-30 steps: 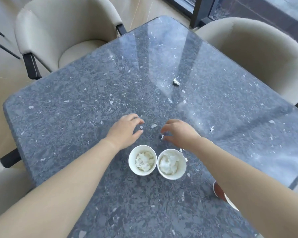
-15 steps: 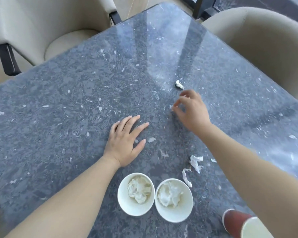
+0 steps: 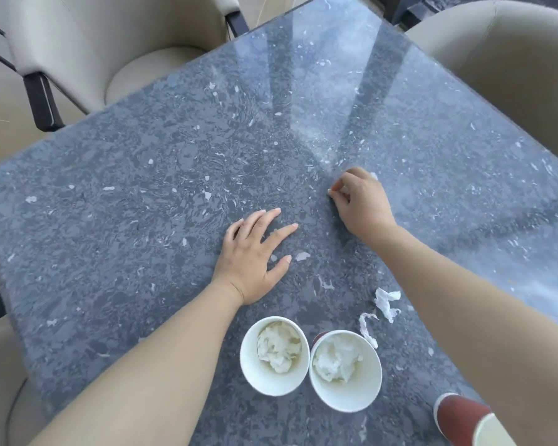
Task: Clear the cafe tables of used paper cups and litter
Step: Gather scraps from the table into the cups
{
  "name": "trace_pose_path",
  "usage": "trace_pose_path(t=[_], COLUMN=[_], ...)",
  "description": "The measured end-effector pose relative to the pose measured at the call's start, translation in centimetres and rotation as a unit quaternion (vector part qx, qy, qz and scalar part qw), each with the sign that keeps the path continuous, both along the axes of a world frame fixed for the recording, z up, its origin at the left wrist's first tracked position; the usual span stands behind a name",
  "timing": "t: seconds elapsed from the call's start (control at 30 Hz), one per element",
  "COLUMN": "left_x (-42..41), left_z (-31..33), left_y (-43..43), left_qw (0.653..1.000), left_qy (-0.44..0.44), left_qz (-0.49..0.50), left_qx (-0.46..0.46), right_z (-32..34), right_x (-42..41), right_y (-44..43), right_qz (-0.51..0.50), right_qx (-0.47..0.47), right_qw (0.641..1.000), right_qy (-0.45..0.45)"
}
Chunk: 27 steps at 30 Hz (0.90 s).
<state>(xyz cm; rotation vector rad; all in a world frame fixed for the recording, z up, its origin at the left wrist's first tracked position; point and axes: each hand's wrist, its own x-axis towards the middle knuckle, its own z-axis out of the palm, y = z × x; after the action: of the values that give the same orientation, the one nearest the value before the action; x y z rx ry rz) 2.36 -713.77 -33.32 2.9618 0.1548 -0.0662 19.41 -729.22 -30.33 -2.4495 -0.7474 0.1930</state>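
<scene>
Tabletop (image 3: 142, 204): dark grey speckled stone slab, glossy, with pale reflected bands across its far half; it carries everything listed below.

Chairs: cream upholstered armchair with black frame (image 3: 110, 53) at the far left corner; a second cream armchair (image 3: 512, 59) at the far right.

Your left hand (image 3: 255, 255): laid flat on the tabletop, palm down, digits spread and apart, nothing under it that can be seen.

Your right hand (image 3: 361, 204): further out than the left, curled, thumb and forefinger drawn together on a small white paper scrap (image 3: 372, 176), of which only a sliver shows past the knuckles.

White paper cup, left (image 3: 274, 355): upright, just below your left wrist, crumpled white tissue inside.

White paper cup, right (image 3: 345, 370): upright, touching the first cup at the rim, also stuffed with crumpled white tissue; a little red outer wall shows at its upper left.

Red-walled paper cup (image 3: 458, 420): at the lower right edge of view, tilted, partly cut off by the frame, near your right forearm.

Torn white tissue strips (image 3: 385, 302): two twisted pieces lying loose on the tabletop between the right cup and your right forearm; the lower strip (image 3: 368, 329) is just beside that cup's rim.
</scene>
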Motion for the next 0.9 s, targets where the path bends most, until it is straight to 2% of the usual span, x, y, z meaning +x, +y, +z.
trace_pose_path(t=[0.1, 0.27, 0.37, 0.43, 0.5, 0.63, 0.73, 0.9], left_x=[0.1, 0.2, -0.2, -1.2, -2.8, -7.7, -10.9, -12.2], left_z=[0.5, 2.3, 5.0, 7.0, 8.9, 11.7, 12.8, 13.4], left_y=[0.0, 0.1, -0.5, -0.6, -0.7, -1.3, -2.2, -4.1], left_qw=[1.000, 0.992, 0.986, 0.977, 0.974, 0.961, 0.955, 0.958], left_qy=[0.027, 0.120, 0.147, 0.140, 0.112, 0.093, 0.095, 0.091], left_qz=[-0.007, -0.028, 0.003, 0.029, 0.038, 0.039, 0.028, 0.013], left_qx=[0.013, -0.005, -0.084, -0.158, -0.191, -0.258, -0.278, -0.271], right_z=[0.4, 1.9, 4.6, 6.9, 9.0, 10.9, 11.1, 11.6], right_x=[-3.0, -7.7, -10.0, -11.8, -14.2, -19.4, -21.0, -20.8], right_y=[-1.2, -4.4, -5.6, -5.8, -5.4, -4.3, -4.1, -5.9], right_qz=[0.011, 0.010, -0.018, -0.018, 0.006, 0.061, 0.069, 0.061], right_qx=[0.004, -0.025, 0.020, 0.059, 0.086, 0.109, 0.082, 0.090], right_qw=[1.000, 0.996, 0.998, 0.997, 0.996, 0.989, 0.988, 0.989], right_qy=[0.016, 0.080, 0.064, 0.041, 0.036, 0.078, 0.114, 0.100])
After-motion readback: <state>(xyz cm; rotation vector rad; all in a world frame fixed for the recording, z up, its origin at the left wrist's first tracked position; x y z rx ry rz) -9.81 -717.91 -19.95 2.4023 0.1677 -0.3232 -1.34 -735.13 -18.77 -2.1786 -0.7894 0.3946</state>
